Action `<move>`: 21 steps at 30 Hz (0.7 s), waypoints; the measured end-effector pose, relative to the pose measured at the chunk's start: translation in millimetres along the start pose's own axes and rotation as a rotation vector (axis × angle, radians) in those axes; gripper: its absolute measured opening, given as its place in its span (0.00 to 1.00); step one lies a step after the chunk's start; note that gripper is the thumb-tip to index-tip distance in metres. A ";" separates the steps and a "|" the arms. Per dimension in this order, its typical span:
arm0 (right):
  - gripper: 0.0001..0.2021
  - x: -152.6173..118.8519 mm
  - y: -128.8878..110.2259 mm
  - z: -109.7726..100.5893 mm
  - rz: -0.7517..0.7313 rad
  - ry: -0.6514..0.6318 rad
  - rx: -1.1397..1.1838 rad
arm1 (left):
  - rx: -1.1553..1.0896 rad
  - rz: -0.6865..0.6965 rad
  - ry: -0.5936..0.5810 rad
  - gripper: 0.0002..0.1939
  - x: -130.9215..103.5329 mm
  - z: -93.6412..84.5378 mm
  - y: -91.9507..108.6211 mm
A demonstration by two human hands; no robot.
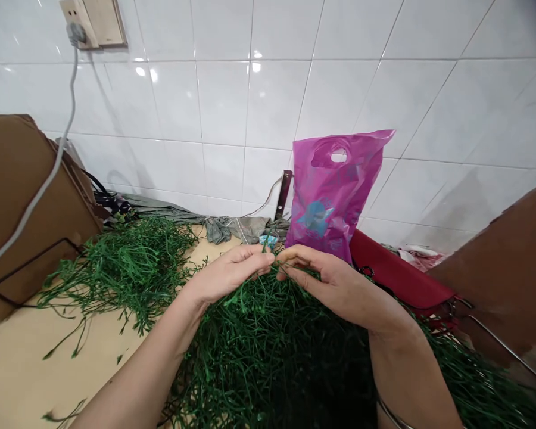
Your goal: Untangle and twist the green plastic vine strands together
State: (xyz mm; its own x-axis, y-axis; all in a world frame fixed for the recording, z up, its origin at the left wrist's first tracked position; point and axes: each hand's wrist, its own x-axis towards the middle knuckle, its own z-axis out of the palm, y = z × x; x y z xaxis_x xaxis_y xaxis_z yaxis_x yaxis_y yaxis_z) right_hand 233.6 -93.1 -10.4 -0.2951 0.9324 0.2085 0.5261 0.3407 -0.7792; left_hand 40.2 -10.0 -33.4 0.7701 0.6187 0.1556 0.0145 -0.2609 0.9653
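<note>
Both hands meet above a large heap of thin green plastic stems (250, 351). My left hand (232, 271) has its thumb and fingers pressed together on a green stem, whose tip rises just above the thumb. Touching or nearly touching it, my right hand (319, 274) has its fingers bent towards the thumb, with a thin green strand between them. A second, smaller pile of green stems (134, 268) lies on the pale table to the left.
Behind the hands stands a purple plastic bag (335, 190) against the tiled wall. A red bag (397, 271) lies right of it. Cardboard boxes flank both sides, the left one (22, 196) crossed by a grey cable (58, 161). Grey cloth (170, 208) runs along the wall.
</note>
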 end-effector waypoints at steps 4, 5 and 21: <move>0.09 -2.9 -8.9 8.0 0.026 0.020 0.025 | 0.200 0.080 -0.046 0.19 -0.2 1.6 4.4; 0.10 -3.5 -10.2 9.0 0.040 0.037 0.023 | 0.265 0.088 -0.038 0.19 -0.5 2.2 6.0; 0.14 0.3 -17.0 20.0 0.069 0.052 -0.100 | 0.468 0.140 0.060 0.15 -5.3 8.7 15.9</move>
State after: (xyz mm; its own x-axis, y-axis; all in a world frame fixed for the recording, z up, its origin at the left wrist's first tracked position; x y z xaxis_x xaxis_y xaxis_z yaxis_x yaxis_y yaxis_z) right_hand 208.7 -101.1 -8.9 -0.2154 0.9582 0.1884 0.6214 0.2833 -0.7305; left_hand 41.9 -23.9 -20.7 0.7473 0.5920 0.3019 0.2095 -0.6410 0.7384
